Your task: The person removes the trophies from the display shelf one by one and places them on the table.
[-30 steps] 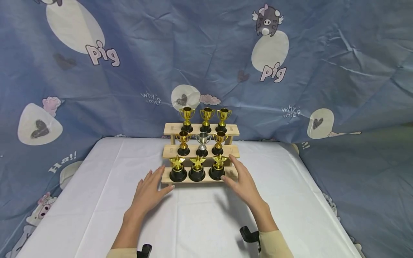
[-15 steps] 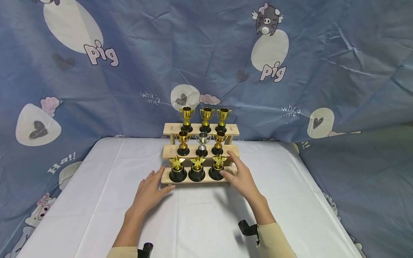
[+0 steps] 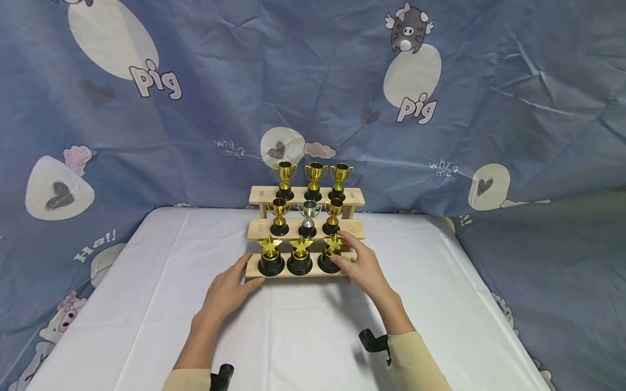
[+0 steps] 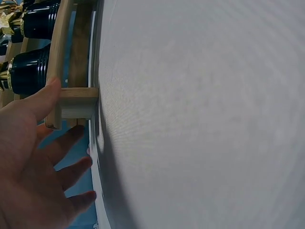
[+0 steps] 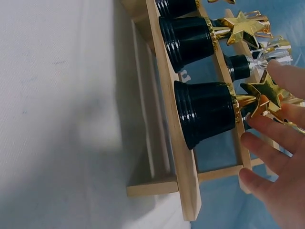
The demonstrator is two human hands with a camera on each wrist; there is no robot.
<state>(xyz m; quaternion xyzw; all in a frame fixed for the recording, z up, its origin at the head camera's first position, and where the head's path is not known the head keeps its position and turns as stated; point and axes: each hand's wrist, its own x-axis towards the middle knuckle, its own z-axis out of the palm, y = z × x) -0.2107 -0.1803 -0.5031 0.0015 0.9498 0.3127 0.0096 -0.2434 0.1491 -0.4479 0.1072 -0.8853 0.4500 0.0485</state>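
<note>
right hand (image 3: 363,266) now nearer star trophy (image 3: 331,253)

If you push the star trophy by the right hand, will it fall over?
Probably not easily: the star trophy stands on a wide black base, so a low push would likely slide it along the wooden shelf. A push high on the star might tip it. It looks like light, shiny plastic, maybe slippery for the right hand.

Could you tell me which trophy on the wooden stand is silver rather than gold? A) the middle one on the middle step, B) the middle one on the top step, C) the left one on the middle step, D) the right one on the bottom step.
A: the silver trophy stands mid-row on the middle step of the wooden stand, between two gold cups.
</note>
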